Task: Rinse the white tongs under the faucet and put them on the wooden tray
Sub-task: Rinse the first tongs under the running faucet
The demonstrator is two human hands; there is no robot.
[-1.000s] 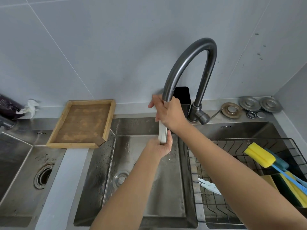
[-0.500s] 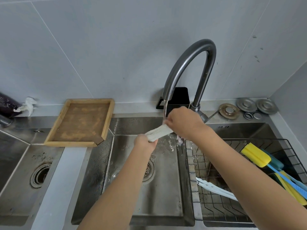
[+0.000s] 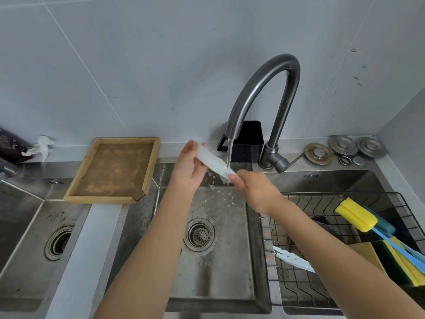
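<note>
Over the middle basin of the sink (image 3: pixel 232 268) the person holds the white tongs (image 3: pixel 215 163) at both ends, with the thin stream from the faucet (image 3: pixel 259 88) striking them near the lower end. The tongs' long axis runs from about ten o'clock, high and toward the back wall, down to about four o'clock. The left hand (image 3: pixel 189 169) is curled around the upper, ten o'clock end, palm turned up; the right hand (image 3: pixel 254 189) pinches the lower, four o'clock end, fingers closed on it. Droplets scatter below into the basin, so the rinse looks to be under way rather than finished. The wooden tray (image 3: pixel 151 166) sits at about nine o'clock from the tongs, on the table edge between the two basins, just beside the left hand and well apart from the right. Since the left hand already grips the end nearest the tray, it seems the natural one to carry the tongs across, leftward and slightly down, once the right hand lets go.
</note>
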